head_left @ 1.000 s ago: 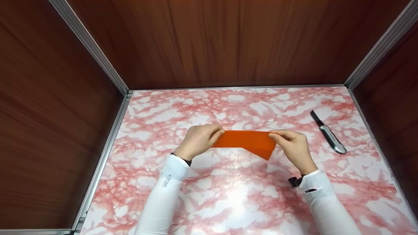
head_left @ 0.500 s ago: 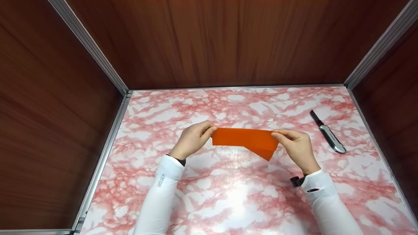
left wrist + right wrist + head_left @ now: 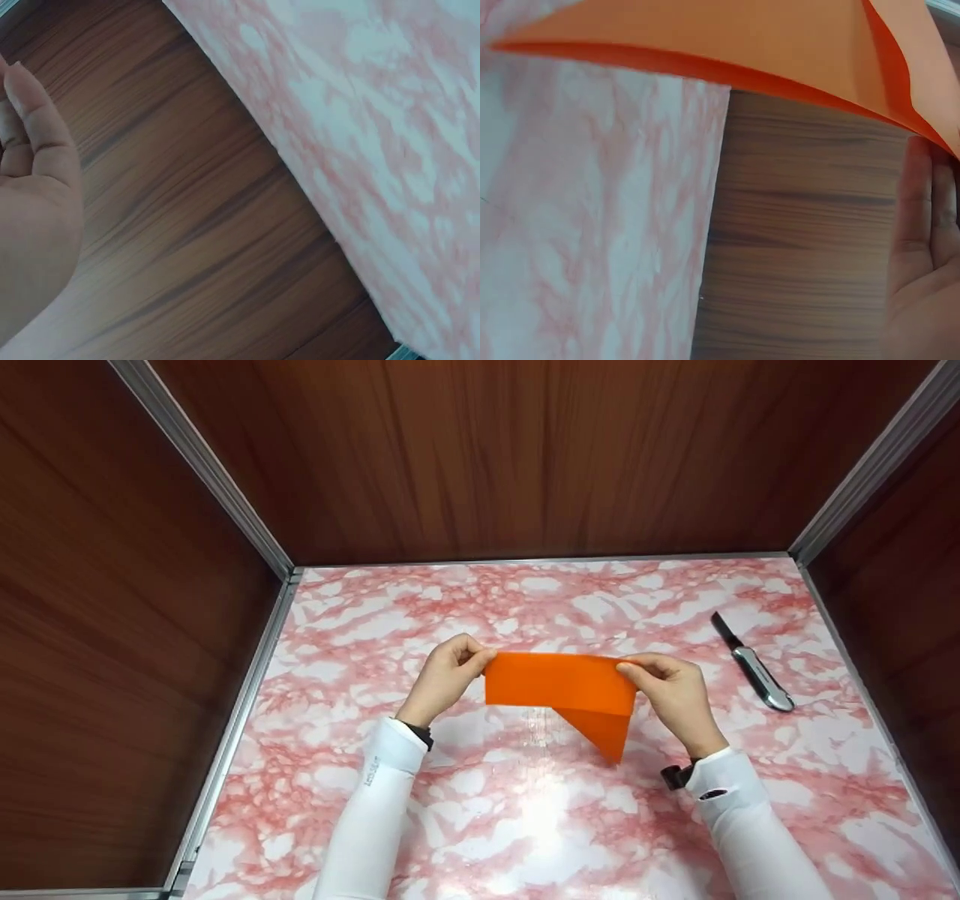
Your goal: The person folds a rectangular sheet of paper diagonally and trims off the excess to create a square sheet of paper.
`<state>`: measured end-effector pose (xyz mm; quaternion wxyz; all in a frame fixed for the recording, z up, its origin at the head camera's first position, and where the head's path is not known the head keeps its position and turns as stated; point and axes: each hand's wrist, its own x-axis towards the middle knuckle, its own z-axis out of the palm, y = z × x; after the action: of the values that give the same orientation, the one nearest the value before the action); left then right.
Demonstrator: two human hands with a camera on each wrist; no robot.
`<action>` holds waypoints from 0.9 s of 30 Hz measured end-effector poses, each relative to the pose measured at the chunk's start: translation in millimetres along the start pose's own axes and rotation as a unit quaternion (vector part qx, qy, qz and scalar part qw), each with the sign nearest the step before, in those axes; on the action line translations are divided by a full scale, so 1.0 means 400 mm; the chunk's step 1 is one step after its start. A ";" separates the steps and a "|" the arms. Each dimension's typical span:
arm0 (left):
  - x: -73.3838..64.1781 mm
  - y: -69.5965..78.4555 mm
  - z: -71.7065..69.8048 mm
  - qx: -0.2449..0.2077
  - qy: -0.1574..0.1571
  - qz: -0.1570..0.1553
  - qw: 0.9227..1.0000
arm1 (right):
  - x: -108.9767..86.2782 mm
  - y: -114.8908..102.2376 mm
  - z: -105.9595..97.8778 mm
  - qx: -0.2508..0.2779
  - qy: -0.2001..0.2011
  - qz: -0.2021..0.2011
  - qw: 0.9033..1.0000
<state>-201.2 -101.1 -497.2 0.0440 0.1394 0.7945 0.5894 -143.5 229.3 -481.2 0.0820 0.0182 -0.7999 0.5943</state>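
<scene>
A folded sheet of orange paper (image 3: 559,682) is held up over the table between both hands. Its upper part is a wide band, and a pointed flap hangs below at the right. At the upper left corner, my left hand (image 3: 448,675) pinches the paper between thumb and fingers. My right hand (image 3: 671,697) pinches the upper right end. In the right wrist view the folded layers of the orange paper (image 3: 727,37) stand slightly apart along the edge, above the fingers. The left wrist view shows part of the left hand (image 3: 37,202) but no paper.
A utility knife (image 3: 761,679) with a grey and black handle lies on the right of the table, its dark blade end pointing away. The pink-and-white marbled table (image 3: 360,607) is bounded by dark wood-grain panels (image 3: 480,457) at the back and sides, with metal edging.
The paper has tilted to face the head camera more, and its pointed flap hangs lower. My left hand has moved slightly left and up. The right hand has barely shifted.
</scene>
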 end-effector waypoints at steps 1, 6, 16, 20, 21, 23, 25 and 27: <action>0.001 -0.008 0.004 -0.007 0.001 -0.009 1.000 | 0.003 0.005 0.001 -0.001 -0.003 0.015 1.000; 0.003 -0.054 0.033 -0.034 0.013 -0.055 0.998 | 0.021 0.089 0.008 0.018 -0.033 0.080 0.996; 0.009 -0.154 0.093 -0.012 0.025 -0.156 0.987 | 0.040 0.237 0.046 0.040 -0.052 0.148 0.987; 0.006 -0.203 0.111 0.097 0.034 -0.159 0.982 | 0.046 0.279 0.064 -0.025 -0.065 0.155 0.986; 0.005 -0.213 0.115 0.126 0.037 -0.159 0.979 | 0.046 0.290 0.068 -0.049 -0.069 0.153 0.985; 0.002 -0.232 0.123 0.178 0.042 -0.159 0.970 | 0.046 0.310 0.075 -0.088 -0.080 0.147 0.982; 0.000 -0.243 0.131 0.211 0.045 -0.155 0.964 | 0.045 0.327 0.081 -0.132 -0.081 0.137 0.978; -0.001 -0.254 0.138 0.235 0.047 -0.146 0.960 | 0.043 0.338 0.086 -0.163 -0.075 0.133 0.975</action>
<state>-205.3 -77.2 -610.2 0.0581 0.0000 0.9235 0.3792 -181.5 237.2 -616.5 -0.0556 -0.0574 -0.8849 0.4589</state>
